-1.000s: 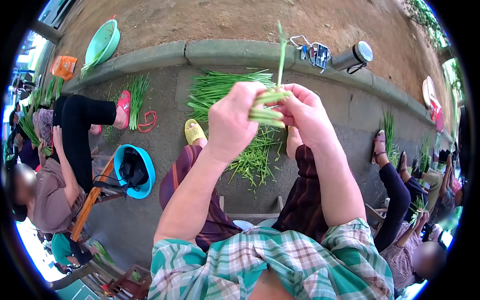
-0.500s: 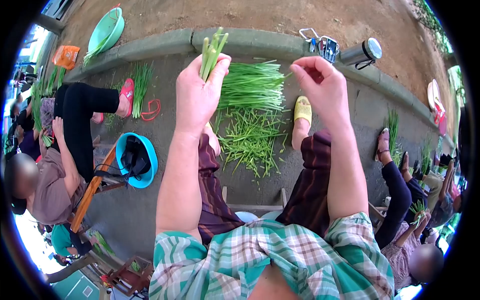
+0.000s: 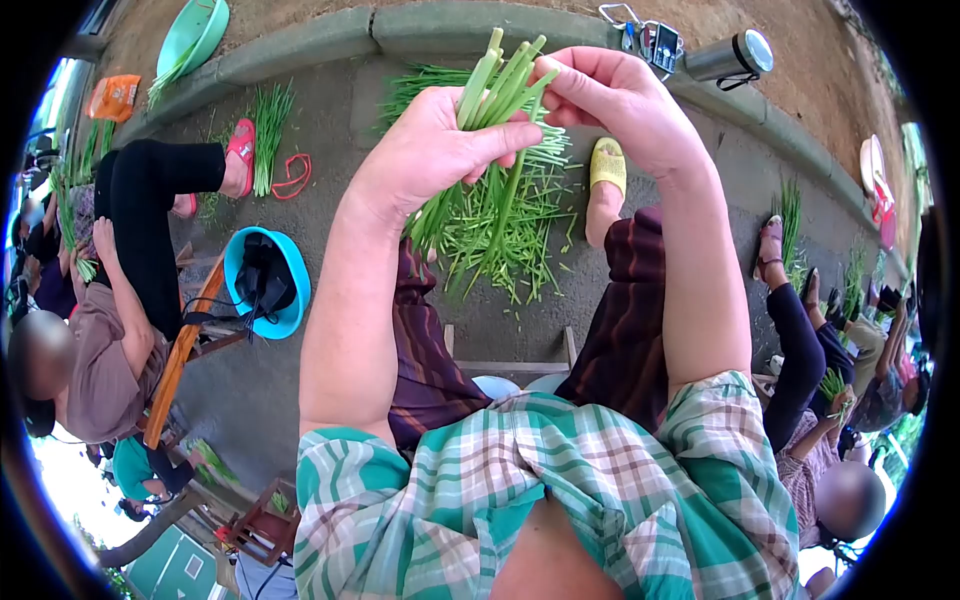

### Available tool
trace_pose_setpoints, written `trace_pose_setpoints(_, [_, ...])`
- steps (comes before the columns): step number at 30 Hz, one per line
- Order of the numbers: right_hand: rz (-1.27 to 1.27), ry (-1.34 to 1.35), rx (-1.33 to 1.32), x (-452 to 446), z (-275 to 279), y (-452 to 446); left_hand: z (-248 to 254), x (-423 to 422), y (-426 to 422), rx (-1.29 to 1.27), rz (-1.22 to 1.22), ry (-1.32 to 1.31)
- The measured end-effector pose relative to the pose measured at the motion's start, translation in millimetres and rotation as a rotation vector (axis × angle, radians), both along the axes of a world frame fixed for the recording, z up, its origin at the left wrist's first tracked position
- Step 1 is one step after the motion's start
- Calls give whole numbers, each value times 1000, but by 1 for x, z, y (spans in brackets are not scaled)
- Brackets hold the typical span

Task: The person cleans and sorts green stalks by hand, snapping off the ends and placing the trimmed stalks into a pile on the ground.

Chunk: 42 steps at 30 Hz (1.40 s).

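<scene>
My left hand (image 3: 435,150) is closed round a bunch of green stalks (image 3: 495,85). Their pale cut ends point up past my thumb, and the thin green parts hang below my fist. My right hand (image 3: 625,100) is beside it on the right, thumb and forefinger pinched at the top of one stalk at the edge of the bunch. Below both hands, a heap of short cut stalk pieces (image 3: 515,255) lies on the wet ground. A pile of long green stalks (image 3: 425,85) lies beyond, partly hidden by my left hand.
A blue basin (image 3: 290,310) holding a dark bag stands to the left, near a seated person in black trousers (image 3: 160,200). A steel flask (image 3: 725,55) stands by the kerb (image 3: 300,45). My yellow slipper (image 3: 608,165) is right of the heap. Another person sits at the right.
My right hand has moved left to the bunch and now pinches a stalk there. My left hand has shifted right and tilted, with more of the bunch showing.
</scene>
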State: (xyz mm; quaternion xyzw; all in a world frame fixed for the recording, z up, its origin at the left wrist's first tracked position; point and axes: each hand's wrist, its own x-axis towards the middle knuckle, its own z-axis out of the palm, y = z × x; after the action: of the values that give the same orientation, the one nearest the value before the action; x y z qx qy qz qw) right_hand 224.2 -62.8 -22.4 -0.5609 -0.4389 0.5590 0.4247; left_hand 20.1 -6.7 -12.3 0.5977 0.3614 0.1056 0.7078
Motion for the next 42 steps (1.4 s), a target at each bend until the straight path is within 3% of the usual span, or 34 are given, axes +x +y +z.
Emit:
trace_pose_setpoints(4, [-63,-20,-34,-9,-2,1,-4,1,0,17,133,14])
trace_pose_setpoints(8, [-112,16,-84,-16,-9,0,-15,-7,17,4,417,-111])
trace_pose_setpoints(13, [-3,41,-103,-26,-17,-3,-19,-19,30,-70,664,-199])
trace_pose_setpoints(20, [50,71,-218,-36,-11,-8,-22,-21,34,-87,739,-238])
trace_pose_setpoints(25, [28,-204,-51,-41,-21,-8,-21,-19,33,-77,742,-256])
trace_pose_setpoints(31, [1,-311,-18,-42,-20,-9,-21,-21,33,-57,731,-258])
trace_pose_setpoints(37, [-171,-206,126,-44,-30,-6,-29,-21,39,-32,797,-367])
trace_pose_setpoints(42, [-297,-93,72,-37,-26,-6,-30,-41,54,-98,943,-483])
